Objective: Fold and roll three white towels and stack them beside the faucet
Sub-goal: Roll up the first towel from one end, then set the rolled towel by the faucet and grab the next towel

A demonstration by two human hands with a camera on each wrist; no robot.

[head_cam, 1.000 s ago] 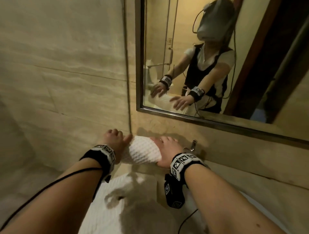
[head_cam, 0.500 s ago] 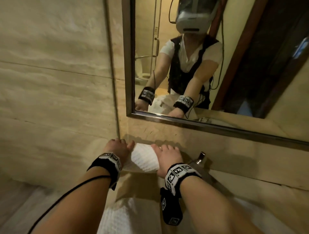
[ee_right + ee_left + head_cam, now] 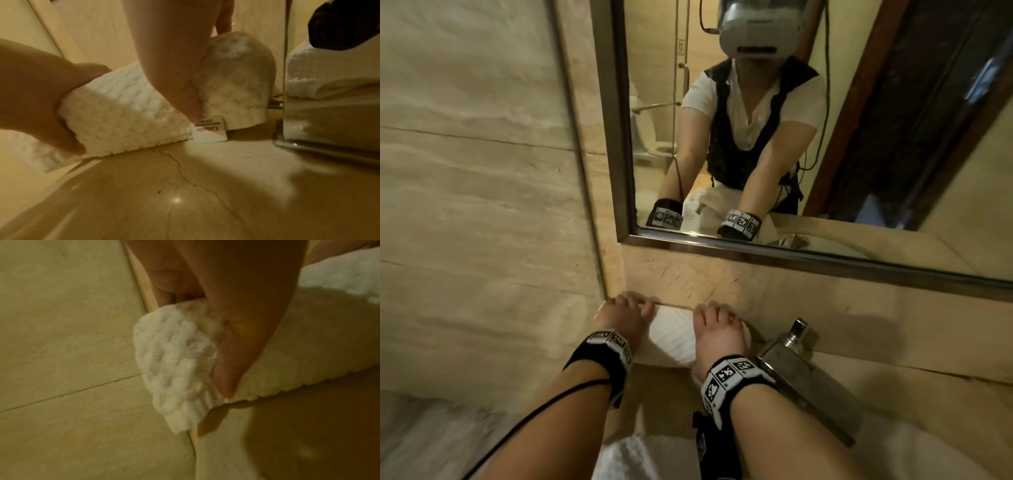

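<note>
- low in the middle of the head view, a rolled white towel (image 3: 671, 337) lies on the beige stone table (image 3: 664, 380), pressed up against the back wall under the mirror (image 3: 791, 137).
- left hand (image 3: 625, 317) sits on the roll's left end; the left wrist view shows its thumb (image 3: 236, 353) pressed against the end of the roll and the fingers (image 3: 164, 285) curled behind it, so the hand grips the towel.
- right hand (image 3: 717, 330) covers the roll's right end, fingers draped over the top toward the wall; in the right wrist view its thumb (image 3: 176, 73) comes down the front face of the roll, so this hand holds the towel too.
- under that thumb tip a small white label (image 3: 209, 131) with red print hangs from the towel, reaching the table.
- just right of the roll, at centre right of the head view, stands the chrome faucet (image 3: 798, 363), close to the roll's right end; whether they touch cannot be told.
- at the bottom edge of the head view, more white towel cloth (image 3: 626, 459) lies on the table between the forearms, blurred.
- both wrists wear black bands with black-and-white marker squares.
</note>
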